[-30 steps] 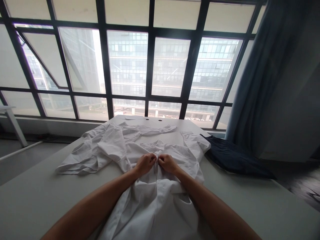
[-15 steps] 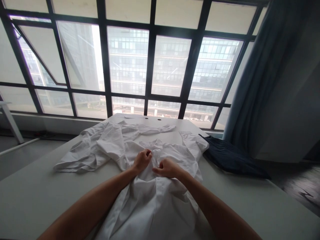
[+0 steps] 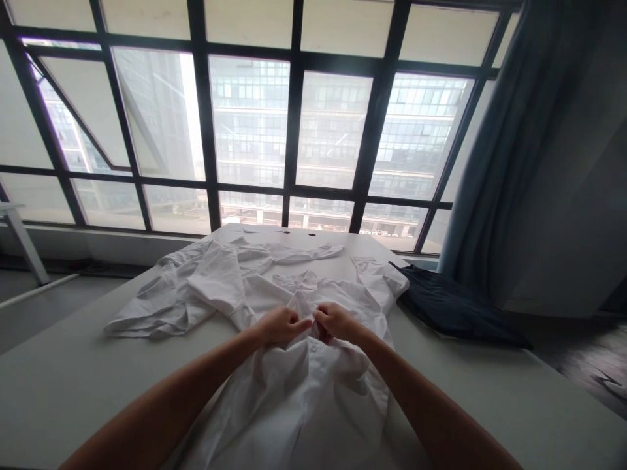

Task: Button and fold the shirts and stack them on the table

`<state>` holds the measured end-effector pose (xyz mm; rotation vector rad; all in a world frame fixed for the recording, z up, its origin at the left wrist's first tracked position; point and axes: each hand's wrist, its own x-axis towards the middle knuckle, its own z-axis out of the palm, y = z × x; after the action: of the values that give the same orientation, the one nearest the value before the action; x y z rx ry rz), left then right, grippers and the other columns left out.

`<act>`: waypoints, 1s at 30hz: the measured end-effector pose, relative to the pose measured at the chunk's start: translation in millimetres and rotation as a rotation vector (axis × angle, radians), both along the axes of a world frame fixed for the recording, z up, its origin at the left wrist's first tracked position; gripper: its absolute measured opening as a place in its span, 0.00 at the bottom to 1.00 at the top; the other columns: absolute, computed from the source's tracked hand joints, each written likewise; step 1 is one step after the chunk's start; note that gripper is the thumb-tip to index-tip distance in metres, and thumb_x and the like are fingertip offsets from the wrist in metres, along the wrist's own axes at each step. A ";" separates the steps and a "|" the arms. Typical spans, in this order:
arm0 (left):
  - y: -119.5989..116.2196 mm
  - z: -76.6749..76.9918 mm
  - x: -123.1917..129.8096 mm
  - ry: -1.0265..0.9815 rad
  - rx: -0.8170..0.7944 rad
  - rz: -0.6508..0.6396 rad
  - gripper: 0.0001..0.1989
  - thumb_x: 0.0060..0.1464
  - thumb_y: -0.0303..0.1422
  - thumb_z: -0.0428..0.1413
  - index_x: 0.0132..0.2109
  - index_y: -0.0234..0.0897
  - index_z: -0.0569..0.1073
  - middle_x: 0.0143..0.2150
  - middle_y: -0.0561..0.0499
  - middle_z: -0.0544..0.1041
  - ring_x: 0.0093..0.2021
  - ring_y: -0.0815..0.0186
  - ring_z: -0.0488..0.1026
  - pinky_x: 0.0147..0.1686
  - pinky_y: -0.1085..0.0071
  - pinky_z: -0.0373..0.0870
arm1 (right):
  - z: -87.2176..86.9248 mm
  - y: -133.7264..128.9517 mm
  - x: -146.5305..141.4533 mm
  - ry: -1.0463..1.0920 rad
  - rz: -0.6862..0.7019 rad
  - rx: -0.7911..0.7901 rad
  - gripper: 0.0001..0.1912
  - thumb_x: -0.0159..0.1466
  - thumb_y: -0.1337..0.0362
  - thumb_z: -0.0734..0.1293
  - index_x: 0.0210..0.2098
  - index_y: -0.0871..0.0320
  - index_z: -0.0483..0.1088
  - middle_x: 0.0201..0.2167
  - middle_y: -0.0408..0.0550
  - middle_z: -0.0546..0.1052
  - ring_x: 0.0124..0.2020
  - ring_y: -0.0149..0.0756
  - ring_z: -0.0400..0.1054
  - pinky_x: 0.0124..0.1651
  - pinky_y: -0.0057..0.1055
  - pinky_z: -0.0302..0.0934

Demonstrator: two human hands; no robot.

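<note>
A white button-up shirt lies front side up over the table, its collar toward the window and its hem toward me. My left hand is closed on the front placket, thumb pointing right. Close beside it, my right hand pinches the same placket from the other side. Between the hands the cloth is lifted and creased, and a small button shows just below them. Whether a button sits between the fingers is hidden. More white cloth spreads crumpled to the left, with sleeves stretching toward the back.
The white table carries everything. Dark navy folded cloth lies at its right edge. A large black-framed window stands behind, with a grey-blue curtain at right. A white table leg shows at far left.
Both hands have come closer together on the placket. My left hand has moved slightly nearer to me and turned its thumb rightward; the cloth between them is bunched up more.
</note>
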<state>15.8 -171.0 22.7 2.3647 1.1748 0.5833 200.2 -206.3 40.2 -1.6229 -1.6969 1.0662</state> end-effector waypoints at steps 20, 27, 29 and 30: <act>4.5 -20.2 10.1 -0.197 -0.013 -0.113 0.13 0.59 0.37 0.49 0.34 0.34 0.73 0.26 0.53 0.72 0.29 0.67 0.66 0.28 0.74 0.59 | -4.9 -0.4 0.6 -0.057 0.075 0.100 0.09 0.63 0.68 0.61 0.26 0.58 0.65 0.14 0.38 0.68 0.15 0.27 0.63 0.19 0.22 0.53; 8.7 -26.2 11.8 -0.290 0.005 -0.173 0.10 0.59 0.35 0.47 0.32 0.37 0.67 0.25 0.57 0.65 0.29 0.69 0.63 0.29 0.74 0.60 | -8.0 3.9 3.6 0.086 0.072 0.039 0.07 0.61 0.68 0.60 0.25 0.57 0.61 0.15 0.35 0.64 0.15 0.25 0.59 0.18 0.21 0.50; 8.8 -27.1 10.9 -0.325 -0.015 -0.179 0.10 0.59 0.35 0.47 0.32 0.37 0.66 0.26 0.57 0.65 0.29 0.69 0.63 0.30 0.74 0.61 | -9.2 4.0 6.3 0.159 0.118 0.031 0.06 0.60 0.66 0.60 0.26 0.56 0.60 0.16 0.35 0.64 0.16 0.24 0.57 0.18 0.21 0.47; 8.9 -27.6 10.1 -0.338 -0.026 -0.183 0.10 0.59 0.36 0.47 0.32 0.37 0.66 0.27 0.57 0.65 0.30 0.69 0.63 0.31 0.74 0.62 | -9.8 3.9 7.7 0.194 0.142 0.023 0.06 0.60 0.64 0.61 0.27 0.56 0.60 0.17 0.35 0.64 0.16 0.24 0.56 0.18 0.21 0.46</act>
<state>25.9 -162.1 -4.8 2.2095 0.8042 0.8559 208.0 -202.3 30.5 -1.3531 -1.7070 1.2252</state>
